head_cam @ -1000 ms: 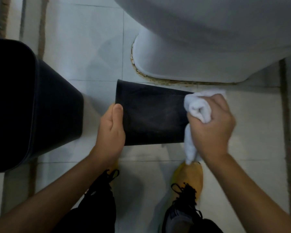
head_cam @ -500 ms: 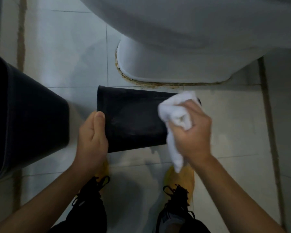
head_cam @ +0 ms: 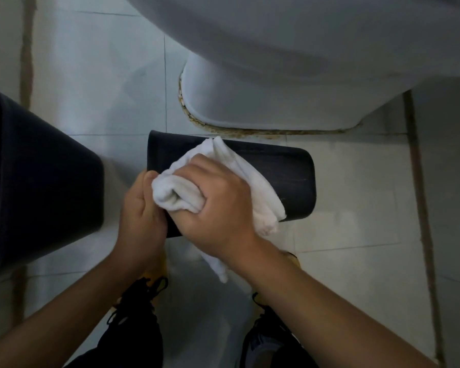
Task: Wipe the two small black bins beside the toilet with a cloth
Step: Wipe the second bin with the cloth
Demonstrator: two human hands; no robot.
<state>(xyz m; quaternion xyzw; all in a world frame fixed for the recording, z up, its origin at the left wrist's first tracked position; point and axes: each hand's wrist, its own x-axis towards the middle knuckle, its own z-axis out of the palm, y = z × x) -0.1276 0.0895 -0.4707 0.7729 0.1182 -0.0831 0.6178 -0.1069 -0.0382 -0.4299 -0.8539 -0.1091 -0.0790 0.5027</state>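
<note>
A small black bin (head_cam: 284, 176) lies on its side in front of the toilet, held above the floor tiles. My left hand (head_cam: 141, 216) grips its left end, thumb on top. My right hand (head_cam: 218, 205) clutches a bunched white cloth (head_cam: 239, 176) and presses it onto the bin's upper side, right beside my left thumb. A tail of cloth hangs below my right wrist. The second black bin (head_cam: 45, 187) stands upright at the left edge, partly cut off by the frame.
The white toilet (head_cam: 290, 75) fills the top right, its base ringed with brown, stained sealant. Pale floor tiles (head_cam: 356, 203) with dark grout lines lie all around. My two shoes (head_cam: 141, 296) with black laces stand below the bin.
My right hand has swept the cloth leftward along the bin, from its right end to next to my left hand. The bin's right end is now uncovered.
</note>
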